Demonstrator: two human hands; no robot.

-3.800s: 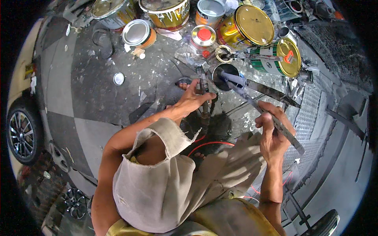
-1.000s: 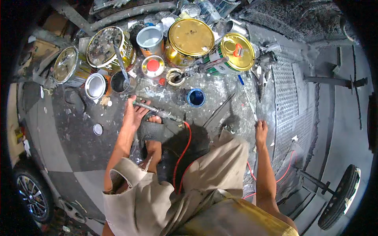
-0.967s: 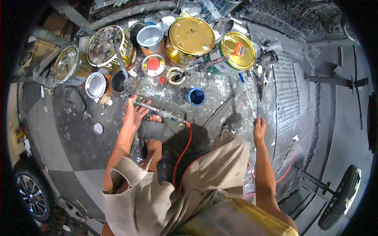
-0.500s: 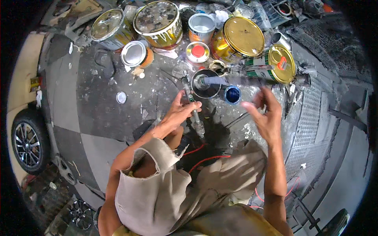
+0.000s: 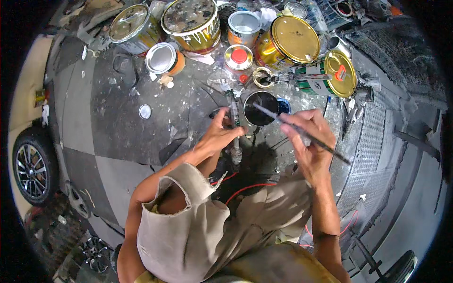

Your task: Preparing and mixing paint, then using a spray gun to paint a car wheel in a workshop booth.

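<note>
My left hand point(image 5: 224, 133) is closed around a metal spray gun point(image 5: 235, 120). Beside the gun body is a round, open-topped cup point(image 5: 265, 114) with a dark inside. My right hand point(image 5: 309, 139) grips a long, thin, dark stirring stick point(image 5: 295, 126). The stick slants to the left, its tip over or inside the cup's mouth; how deep it goes I cannot tell. Close behind the cup's right side, partly covered by it, stands a small open tin of blue paint point(image 5: 284, 105).
Paint tins, including a large gold-lidded tin point(image 5: 296, 40) and a green-labelled one point(image 5: 339, 74), line the far side. A small open tin point(image 5: 262, 77) stands beyond the cup. A loose round lid point(image 5: 145, 111) lies at left. A red hose point(image 5: 250, 189) crosses below my hands.
My right hand has moved slightly left and now has the stick in a firm grip, angled into the cup. The cup has shifted right, now partly covering the blue tin.
</note>
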